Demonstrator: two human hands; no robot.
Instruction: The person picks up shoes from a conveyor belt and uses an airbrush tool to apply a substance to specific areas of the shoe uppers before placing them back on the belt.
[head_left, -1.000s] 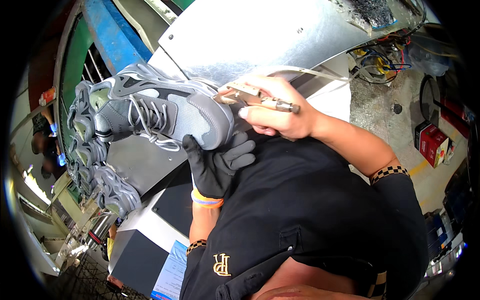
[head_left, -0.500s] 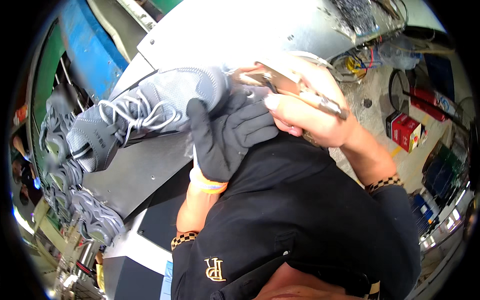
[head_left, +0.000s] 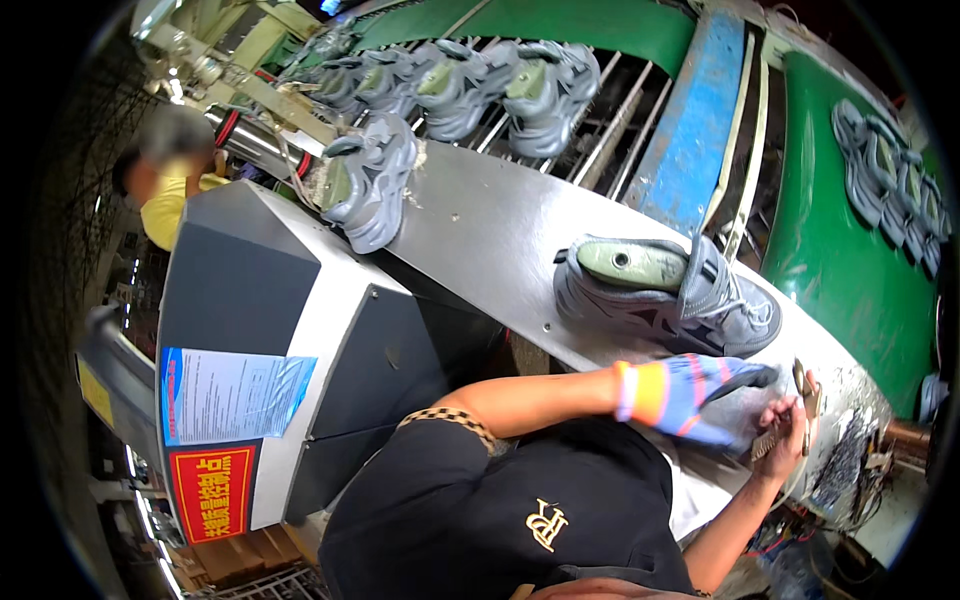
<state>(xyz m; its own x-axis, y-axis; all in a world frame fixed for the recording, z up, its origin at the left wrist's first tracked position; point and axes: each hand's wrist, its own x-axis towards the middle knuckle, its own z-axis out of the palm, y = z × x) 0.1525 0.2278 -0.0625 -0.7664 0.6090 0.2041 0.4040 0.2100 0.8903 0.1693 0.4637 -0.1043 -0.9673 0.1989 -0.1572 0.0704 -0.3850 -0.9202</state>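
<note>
A grey lace-up sneaker (head_left: 715, 310) sits on a metal work table, its opening upward. A green shoe last (head_left: 630, 262) with a round hole fills that opening. My left hand (head_left: 700, 398), in a striped glove with a dark grey palm side, is just in front of the shoe's right end. Its fingers look stretched out, holding nothing I can see. Bare and closed, my right hand (head_left: 783, 432) grips a small brownish metal tool (head_left: 808, 388); its exact kind is unclear. The tool is to the right of the gloved fingers.
Behind the metal table (head_left: 490, 205), several grey sneakers (head_left: 540, 100) stand on rollers. One more sneaker (head_left: 370, 185) sits at the table's left end. A green belt (head_left: 830, 260) carries more shoes at right. At left are a grey-white machine (head_left: 240, 270) and a person in yellow (head_left: 165, 215).
The view has swung to the left. The sneaker now shows its opening instead of its laces. My gloved left hand has turned from palm up; the tool stays in my right hand.
</note>
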